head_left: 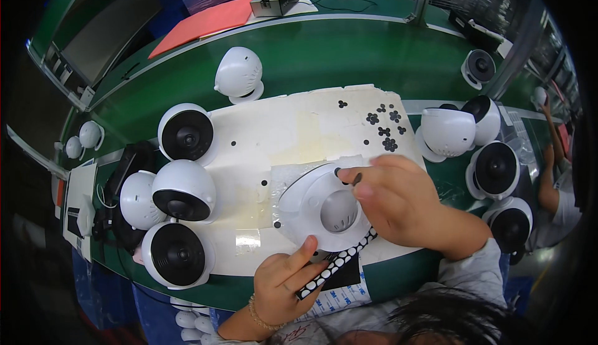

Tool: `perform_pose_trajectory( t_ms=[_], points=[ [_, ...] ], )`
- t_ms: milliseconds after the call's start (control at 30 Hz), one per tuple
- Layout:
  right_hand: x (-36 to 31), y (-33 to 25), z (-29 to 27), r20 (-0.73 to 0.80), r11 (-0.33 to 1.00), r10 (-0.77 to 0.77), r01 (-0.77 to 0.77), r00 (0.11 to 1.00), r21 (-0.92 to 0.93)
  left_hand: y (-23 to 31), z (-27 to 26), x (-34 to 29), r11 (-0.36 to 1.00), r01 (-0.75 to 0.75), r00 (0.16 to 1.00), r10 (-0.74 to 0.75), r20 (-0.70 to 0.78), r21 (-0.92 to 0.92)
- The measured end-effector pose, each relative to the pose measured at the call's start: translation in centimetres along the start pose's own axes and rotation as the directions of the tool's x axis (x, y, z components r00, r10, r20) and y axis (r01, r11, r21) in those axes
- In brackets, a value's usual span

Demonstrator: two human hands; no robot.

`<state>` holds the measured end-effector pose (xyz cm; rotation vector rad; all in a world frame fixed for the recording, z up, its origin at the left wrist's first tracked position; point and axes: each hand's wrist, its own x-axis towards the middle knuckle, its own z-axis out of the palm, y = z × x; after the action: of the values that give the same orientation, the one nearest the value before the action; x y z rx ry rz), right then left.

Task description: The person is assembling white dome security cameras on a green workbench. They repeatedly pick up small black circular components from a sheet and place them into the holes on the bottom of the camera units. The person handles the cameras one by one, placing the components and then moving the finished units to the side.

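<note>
A white dome-shaped camera housing point(298, 220) lies before me on a bubble-wrap sheet point(281, 177), its round base with a ribbed recess turned up. My left hand point(280, 286) grips a black strip with a row of white circles point(336, 265), and its index finger reaches to the housing's near rim. Over the housing's right side, my right hand point(402, 205) is closed in a pinch. Small dark round pads point(338, 172) show at its fingertips; whether one is touching the housing I cannot tell.
A worn white board point(240, 121) covers the green bench, with loose black dots and clusters of them point(389, 144) at its far right. Finished-looking white cameras with black fronts point(187, 134) stand left and more point(496, 167) right. Printed backing paper point(336, 300) lies near me. Another person's arm point(548, 177) shows far right.
</note>
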<state>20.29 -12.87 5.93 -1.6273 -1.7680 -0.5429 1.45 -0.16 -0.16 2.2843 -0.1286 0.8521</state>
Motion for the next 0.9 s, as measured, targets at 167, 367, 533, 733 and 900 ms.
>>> perform_pose_trajectory(
  t_ms=[167,367,533,733,900],
  points=[
    [0.8,-0.4,1.1,-0.105,0.919,0.184,-0.133,0.977,0.371,0.5,0.0,0.3,1.000,0.014,1.000,-0.014,-0.010,-0.023],
    [1.6,-0.9,2.5,0.094,0.835,0.268,-0.280,0.959,0.473,0.3,0.2,0.1,1.000,-0.001,1.000,0.000,-0.011,-0.025],
    [1.1,-0.9,3.3,0.108,0.775,0.302,-0.310,0.947,0.551,0.0,0.3,-0.1,0.999,-0.037,0.999,0.036,-0.035,-0.014],
    [1.1,-0.9,3.4,0.103,0.733,0.316,-0.312,0.943,0.605,0.0,0.4,0.0,0.999,-0.042,0.998,0.043,-0.042,0.006],
    [1.2,-1.1,2.8,0.079,0.915,0.210,-0.224,0.975,0.335,0.1,0.2,0.1,0.999,-0.037,0.999,0.037,-0.022,-0.003]
  ],
)
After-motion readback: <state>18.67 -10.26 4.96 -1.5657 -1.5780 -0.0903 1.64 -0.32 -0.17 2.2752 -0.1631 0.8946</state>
